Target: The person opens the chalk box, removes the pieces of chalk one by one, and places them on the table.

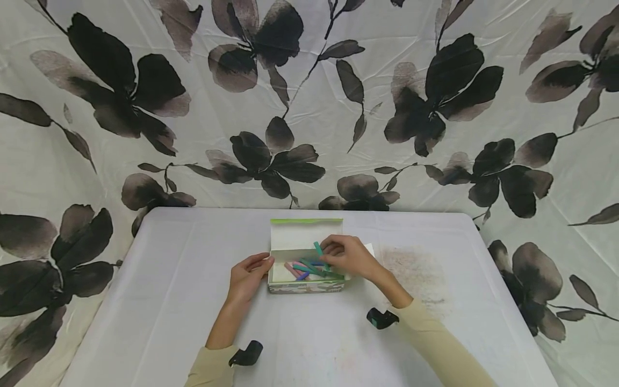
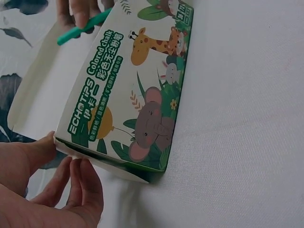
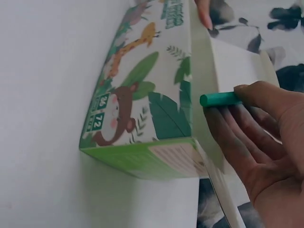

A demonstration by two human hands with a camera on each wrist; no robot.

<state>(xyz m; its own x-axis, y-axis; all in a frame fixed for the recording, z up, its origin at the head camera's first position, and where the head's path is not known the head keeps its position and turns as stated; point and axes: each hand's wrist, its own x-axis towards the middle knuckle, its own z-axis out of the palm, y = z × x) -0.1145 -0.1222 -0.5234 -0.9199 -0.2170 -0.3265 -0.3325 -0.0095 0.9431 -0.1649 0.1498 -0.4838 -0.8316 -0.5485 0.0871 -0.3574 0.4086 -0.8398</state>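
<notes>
A cardboard box of colored chalk (image 1: 304, 288) stands on the table with its lid (image 1: 304, 234) raised at the back. "Colored chalk" and cartoon animals are printed on its front in the left wrist view. My left hand (image 1: 244, 277) holds the box's left end, thumb at the upper corner and fingers against the side flap. Over the box's right part, my right hand (image 1: 352, 257) pinches a green chalk stick (image 3: 221, 99) between thumb and fingers. Several green, pink and purple chalk sticks (image 1: 302, 276) lie crossed inside. Dark smudges mark the right fingers (image 3: 230, 135).
A white cloth covers the table (image 1: 169, 301), with a brownish smudge (image 1: 411, 274) to the right of the box. Behind hangs a floral curtain (image 1: 338, 107). Black wrist cameras (image 1: 247, 353) sit on both arms. An end flap (image 3: 221, 185) sticks out at the box's right.
</notes>
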